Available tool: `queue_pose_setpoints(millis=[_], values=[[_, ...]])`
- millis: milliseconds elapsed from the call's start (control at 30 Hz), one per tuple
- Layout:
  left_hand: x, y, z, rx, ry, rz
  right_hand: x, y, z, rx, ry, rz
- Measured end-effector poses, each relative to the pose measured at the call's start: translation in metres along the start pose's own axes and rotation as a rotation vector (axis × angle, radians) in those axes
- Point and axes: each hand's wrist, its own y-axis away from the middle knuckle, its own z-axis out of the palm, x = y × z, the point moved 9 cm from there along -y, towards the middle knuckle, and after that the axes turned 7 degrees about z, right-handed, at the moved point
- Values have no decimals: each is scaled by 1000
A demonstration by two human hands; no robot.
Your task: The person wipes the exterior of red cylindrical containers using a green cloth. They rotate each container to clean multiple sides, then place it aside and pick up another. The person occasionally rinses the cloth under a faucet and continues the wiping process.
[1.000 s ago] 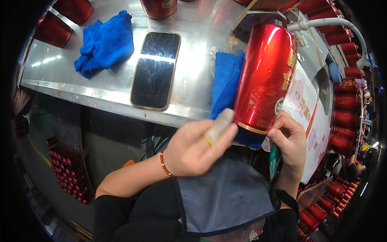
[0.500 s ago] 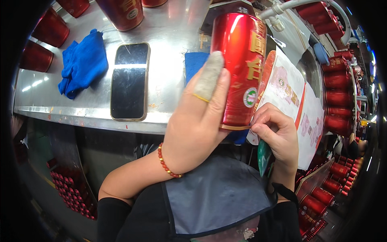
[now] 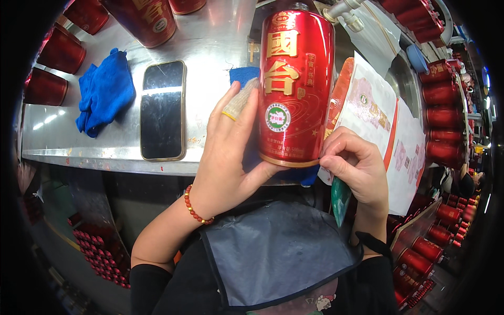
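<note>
A red bottle (image 3: 296,89) with gold lettering and a round green-and-white emblem is in front of me, neck pointing away. My left hand (image 3: 226,144) is at its left side, fingers stretched out and thumb spread by the bottle's base. One finger wears a pale knitted finger cover (image 3: 239,105) with a yellow edge. At the lower right of the base, my right hand (image 3: 359,165) is closed in a pinch. A green pointed tool (image 3: 340,202) sticks out below those fingers; its working end is hidden. Blue cloth (image 3: 294,176) shows beneath the bottle.
A dark phone (image 3: 163,110) and a crumpled blue cloth (image 3: 106,92) lie on the metal table (image 3: 105,157). Red bottles (image 3: 44,86) stand far left. Printed sheets (image 3: 367,100) and a pipe fitting (image 3: 352,18) are to the right. More red bottles (image 3: 441,121) fill a rack beyond.
The bottle has turned, bringing its large lettering and emblem to face up. My left hand has slid off its top to the left side, thumb spreading. The right hand has hardly moved.
</note>
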Motion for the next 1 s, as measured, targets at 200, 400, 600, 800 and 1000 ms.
queue_pose_setpoints(millis=[200, 400, 600, 800, 1000], values=[[19, -5, -11, 122, -40, 18, 7, -2, 0, 0, -21, 35], [34, -9, -7, 170, -186, 149, 4, -3, 0, 2, 45, 25], [9, 4, -6, 144, 55, 1, 8, -6, 0, -14, 10, -16], [44, 26, -20, 126, -115, 255, 9, -8, 3, -32, 16, -29], [74, 25, -3, 112, -256, 604, 7, -7, 3, -29, 31, -34]])
